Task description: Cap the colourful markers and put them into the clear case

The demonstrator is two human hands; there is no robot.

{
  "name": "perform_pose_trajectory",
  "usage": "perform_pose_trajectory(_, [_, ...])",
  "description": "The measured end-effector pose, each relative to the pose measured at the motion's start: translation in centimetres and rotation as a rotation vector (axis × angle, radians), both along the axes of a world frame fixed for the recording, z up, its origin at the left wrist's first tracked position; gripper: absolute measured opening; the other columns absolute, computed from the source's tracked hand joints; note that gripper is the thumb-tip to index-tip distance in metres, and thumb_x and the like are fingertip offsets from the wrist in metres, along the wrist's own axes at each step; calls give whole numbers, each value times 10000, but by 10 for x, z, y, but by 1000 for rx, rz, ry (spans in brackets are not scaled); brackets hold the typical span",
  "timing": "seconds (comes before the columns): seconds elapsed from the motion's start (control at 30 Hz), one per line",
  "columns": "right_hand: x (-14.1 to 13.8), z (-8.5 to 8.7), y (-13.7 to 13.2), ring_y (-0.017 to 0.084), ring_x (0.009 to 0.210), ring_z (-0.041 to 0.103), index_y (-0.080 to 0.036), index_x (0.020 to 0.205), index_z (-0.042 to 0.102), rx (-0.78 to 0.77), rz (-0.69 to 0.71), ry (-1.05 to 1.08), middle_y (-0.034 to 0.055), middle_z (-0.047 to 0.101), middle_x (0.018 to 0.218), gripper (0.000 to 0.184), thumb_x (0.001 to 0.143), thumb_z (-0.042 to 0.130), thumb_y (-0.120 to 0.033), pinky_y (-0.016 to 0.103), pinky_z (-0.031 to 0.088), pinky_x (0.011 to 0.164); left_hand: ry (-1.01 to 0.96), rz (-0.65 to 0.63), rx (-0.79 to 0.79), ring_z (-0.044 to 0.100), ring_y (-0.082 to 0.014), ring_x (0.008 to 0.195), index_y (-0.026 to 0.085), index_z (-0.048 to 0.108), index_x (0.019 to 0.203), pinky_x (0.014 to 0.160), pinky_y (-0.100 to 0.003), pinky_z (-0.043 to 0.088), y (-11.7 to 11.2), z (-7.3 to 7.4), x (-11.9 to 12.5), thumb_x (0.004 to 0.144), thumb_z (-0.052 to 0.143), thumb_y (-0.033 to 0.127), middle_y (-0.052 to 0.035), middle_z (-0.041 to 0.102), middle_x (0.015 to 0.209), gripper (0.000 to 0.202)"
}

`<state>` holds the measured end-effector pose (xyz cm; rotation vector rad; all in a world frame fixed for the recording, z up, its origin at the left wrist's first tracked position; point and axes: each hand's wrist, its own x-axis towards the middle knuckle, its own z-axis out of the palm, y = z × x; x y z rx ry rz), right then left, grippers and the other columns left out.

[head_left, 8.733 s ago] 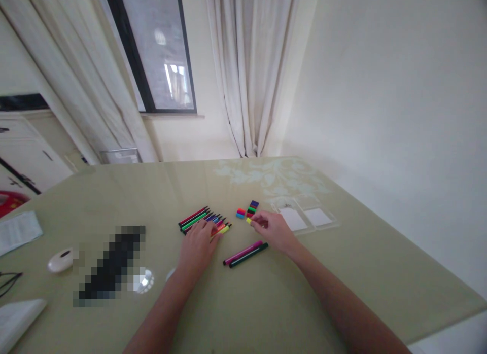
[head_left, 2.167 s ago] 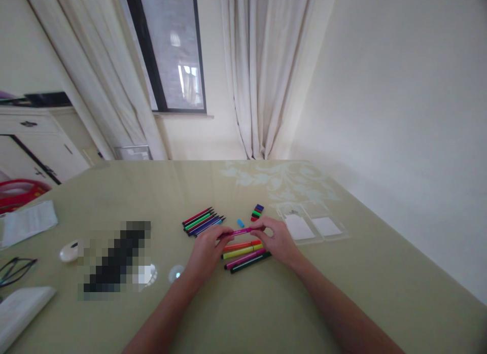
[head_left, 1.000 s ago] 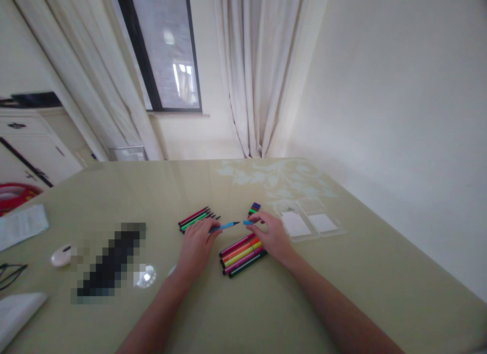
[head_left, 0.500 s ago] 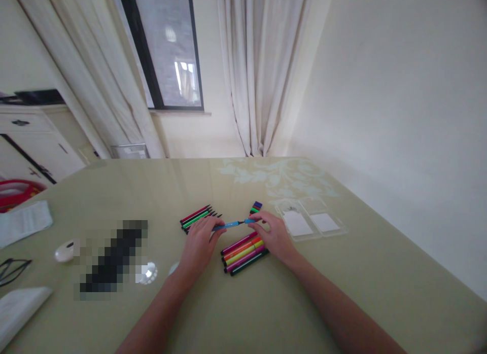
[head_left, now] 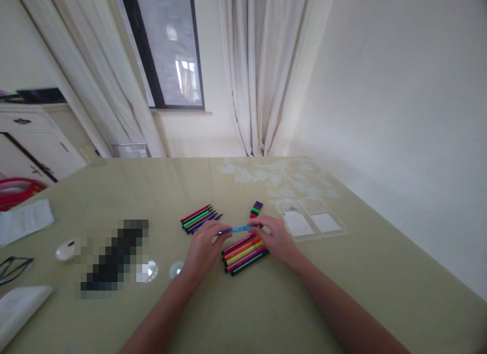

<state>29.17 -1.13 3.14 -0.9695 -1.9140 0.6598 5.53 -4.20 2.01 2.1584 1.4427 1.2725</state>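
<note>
Light-blue felt-tip pen (head_left: 238, 229) is pinched at its left end by the left hand (head_left: 205, 246) and around its cap (head_left: 249, 227) by the right hand (head_left: 277, 237), seemingly so both parts are aligned, just off the far side of the capped markers (head_left: 244, 254).

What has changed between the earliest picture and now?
The yellow pen, orange pen and pink pen moved right, joining two capped pens. The right hand let go of the yellow cap; it and the left hand now hold the blue pen, capped. The clear case stayed put.
</note>
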Motion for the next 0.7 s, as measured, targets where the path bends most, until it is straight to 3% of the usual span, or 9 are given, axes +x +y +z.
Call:
perform_pose_trajectory(0.17, [-2,0,1,205,802,720,-242,946,781,3,-55,-39,27,780,877,155,956,689,-366,331,565,791,36,-12,-136,698,-218,918,259,760,1014,851,-354,540,2,-4,2,965,634,323,-30,775,982,150])
perform_pose_trajectory(0.33, [4,-11,10,250,959,674,-221,1041,757,149,-250,-303,83,752,1008,274,1050,485,-256,391,515,891,152,-8,-214,686,-237,944,253,744,976,853,-367,520,0,-7,4,948,643,307,-42,758,992,118])
perform_pose_trajectory(0.5, [9,-23,16,283,1036,622,-236,1059,767,253,-320,-535,108,714,1112,222,989,568,-167,418,489,914,212,-73,-234,670,-243,961,240,759,923,884,-386,508,2,-5,-2,997,556,390,-70,731,1002,263])
perform_pose_trajectory(0.7, [7,-18,15,277,1068,610,-215,1045,746,200,-315,-591,100,694,1133,154,968,621,-169,408,481,935,259,312,-212,652,-272,1013,198,705,1001,927,-411,493,12,-1,-30,1001,475,319,-91,718,1054,260])
